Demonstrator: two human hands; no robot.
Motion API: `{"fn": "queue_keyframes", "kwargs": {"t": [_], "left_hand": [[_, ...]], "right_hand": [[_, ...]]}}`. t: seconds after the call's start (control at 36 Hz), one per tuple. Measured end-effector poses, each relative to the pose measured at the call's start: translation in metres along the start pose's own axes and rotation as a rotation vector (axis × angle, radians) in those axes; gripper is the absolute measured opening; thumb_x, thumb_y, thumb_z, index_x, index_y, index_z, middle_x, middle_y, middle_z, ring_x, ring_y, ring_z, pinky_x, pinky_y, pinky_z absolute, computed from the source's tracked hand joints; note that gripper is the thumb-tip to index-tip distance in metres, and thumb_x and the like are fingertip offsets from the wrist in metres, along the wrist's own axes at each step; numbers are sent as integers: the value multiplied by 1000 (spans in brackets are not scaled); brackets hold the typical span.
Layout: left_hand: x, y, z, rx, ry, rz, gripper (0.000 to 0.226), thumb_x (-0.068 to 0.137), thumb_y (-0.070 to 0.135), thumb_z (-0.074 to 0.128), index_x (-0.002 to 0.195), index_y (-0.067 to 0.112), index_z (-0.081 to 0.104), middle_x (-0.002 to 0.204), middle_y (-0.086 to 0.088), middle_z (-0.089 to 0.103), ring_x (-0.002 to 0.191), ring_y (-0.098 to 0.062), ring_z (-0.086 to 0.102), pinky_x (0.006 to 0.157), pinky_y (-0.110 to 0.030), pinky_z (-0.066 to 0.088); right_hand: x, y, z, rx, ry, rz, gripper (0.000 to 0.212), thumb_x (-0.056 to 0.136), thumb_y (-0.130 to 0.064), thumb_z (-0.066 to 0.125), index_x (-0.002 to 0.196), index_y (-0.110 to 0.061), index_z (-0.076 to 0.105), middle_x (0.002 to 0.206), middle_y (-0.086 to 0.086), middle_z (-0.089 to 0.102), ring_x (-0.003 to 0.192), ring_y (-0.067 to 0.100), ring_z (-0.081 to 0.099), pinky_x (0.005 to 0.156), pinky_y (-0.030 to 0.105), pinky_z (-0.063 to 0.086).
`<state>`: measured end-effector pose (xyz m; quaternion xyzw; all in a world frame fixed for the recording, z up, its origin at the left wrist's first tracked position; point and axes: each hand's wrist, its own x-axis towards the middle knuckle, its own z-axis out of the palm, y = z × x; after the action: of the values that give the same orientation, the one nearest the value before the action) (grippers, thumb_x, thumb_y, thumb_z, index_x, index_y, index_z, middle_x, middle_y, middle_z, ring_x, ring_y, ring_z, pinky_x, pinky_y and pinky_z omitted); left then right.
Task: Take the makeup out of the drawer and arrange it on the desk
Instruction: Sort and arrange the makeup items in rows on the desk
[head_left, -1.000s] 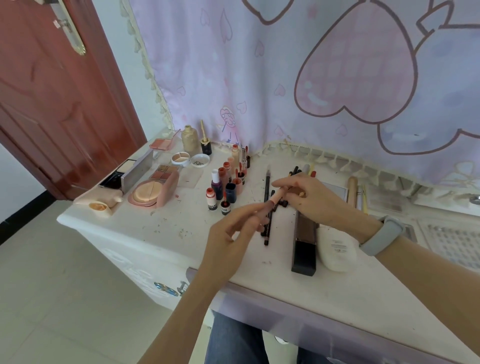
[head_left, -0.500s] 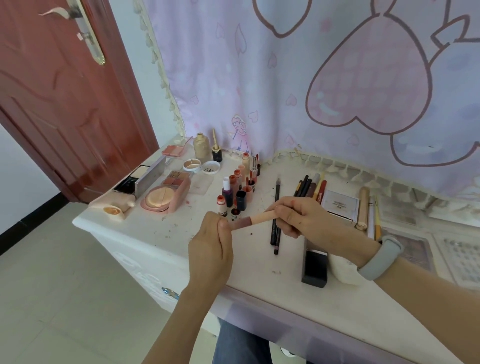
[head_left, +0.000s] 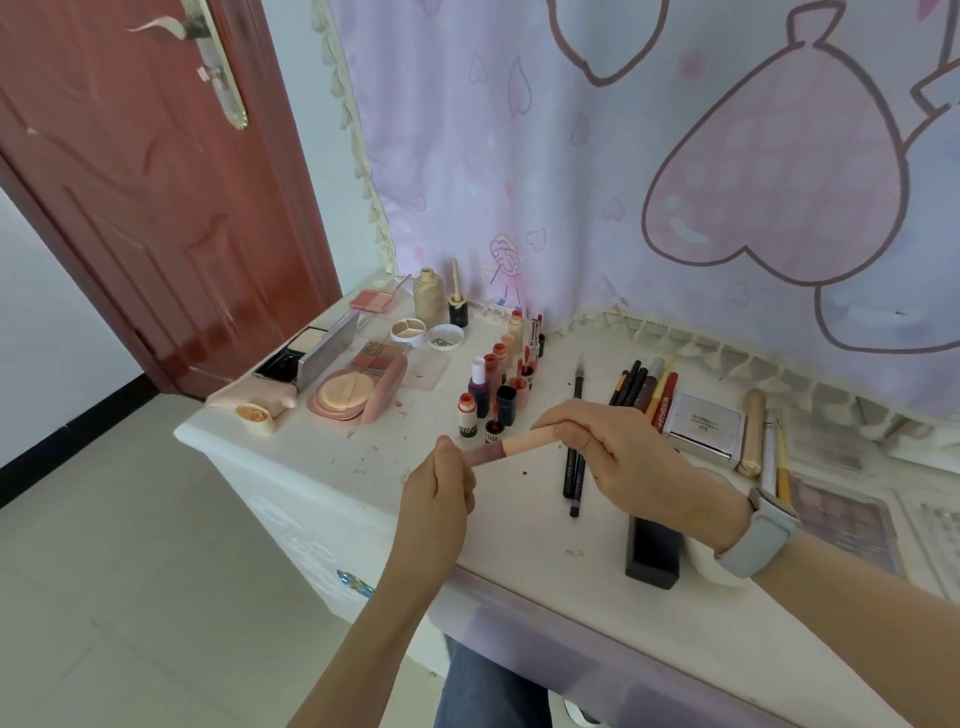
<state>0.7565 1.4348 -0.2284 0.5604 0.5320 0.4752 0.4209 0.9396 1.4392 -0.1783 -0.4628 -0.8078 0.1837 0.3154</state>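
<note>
Since half a second ago you have kept both hands on the tube and drawn it slightly nearer the desk's front edge; your grip looks unchanged. The white desk with a worn, speckled top (head_left: 322, 467) carries everything, its far edge under the lilac curtain printed with pink hearts (head_left: 675, 171). At the desk's left corner lie the open powder compact with a round beige puff (head_left: 345, 393) and a black mirrored palette (head_left: 311, 353). Near the front edge, just right of your wrist, sits the black rectangular box (head_left: 652, 551). Toward the right edge rests the square silver compact (head_left: 706, 423), with the row of dark and red pencils (head_left: 644, 387) just left of it. The cluster of small red-capped bottles (head_left: 491, 389) stands mid-desk, behind your hands. Your left hand (head_left: 441, 486) pinches the mauve end of the slim peach-and-mauve lip gloss tube (head_left: 511, 446), and your right hand (head_left: 618, 452), with a grey wristband (head_left: 756, 540), curls round its peach end, holding it level just above the desk.
</note>
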Motion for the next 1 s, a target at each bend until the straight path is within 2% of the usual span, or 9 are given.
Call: {"fn": "queue_keyframes", "kwargs": {"t": [0.08,0.17,0.22,0.36,0.44,0.61,0.78,0.86,1.0], "left_hand": [[0,-1,-8,41,-69,-14,45,102,27,26,70,20,56,50,12,33,49,-8,32,46,-15,30],[0,-4,-14,281,-63,149,21,97,35,35,87,22,47,63,16,52,52,-8,41,48,-14,35],[0,-4,-18,497,-63,299,28,89,49,38,103,27,46,79,20,55,55,-5,46,52,-13,38],[1,3,-25,738,2,671,58,98,48,22,77,10,61,54,8,50,37,-10,40,37,-15,28],[3,0,-28,676,-71,619,52,99,47,21,77,15,56,49,16,30,38,-6,30,43,-9,19],[5,-10,-27,485,-277,375,31,87,49,21,68,31,37,51,11,33,45,-9,34,47,-18,26],[14,-11,-33,690,-285,435,32,86,52,18,79,29,39,54,9,38,49,-10,37,49,-23,28],[14,-12,-35,762,-268,455,38,86,54,14,85,26,40,56,10,39,54,-13,42,52,-23,29],[12,-12,-39,803,-248,458,50,84,57,9,88,24,46,58,11,40,59,-16,48,55,-25,34]], "right_hand": [[4,1,2,5,-41,54,20,97,-11,43,104,-10,63,59,-17,44,53,-4,49,50,8,35],[9,2,3,36,-98,136,20,99,-17,40,97,-19,60,57,-10,44,43,2,42,44,12,33],[10,1,4,60,-121,160,23,99,-21,37,88,-24,57,55,-7,42,40,3,37,43,14,31],[12,-6,7,75,-100,180,32,100,-25,33,76,-27,53,54,-10,41,41,5,36,46,15,34],[10,-5,9,-90,-135,137,24,101,-22,31,86,-21,50,57,-12,41,43,6,36,51,16,37],[8,-3,7,-114,-146,45,19,99,-16,37,101,-9,55,67,-15,41,59,-6,45,61,11,37],[17,5,6,-262,-221,-88,18,96,-22,46,113,-22,51,112,-12,49,95,2,42,86,25,33],[19,8,11,-534,-270,-163,36,100,-36,31,133,-29,40,108,-16,55,89,4,42,86,28,30],[19,3,18,-639,-247,-248,23,98,-36,39,108,-24,56,96,-8,58,87,13,51,80,30,34]]}}
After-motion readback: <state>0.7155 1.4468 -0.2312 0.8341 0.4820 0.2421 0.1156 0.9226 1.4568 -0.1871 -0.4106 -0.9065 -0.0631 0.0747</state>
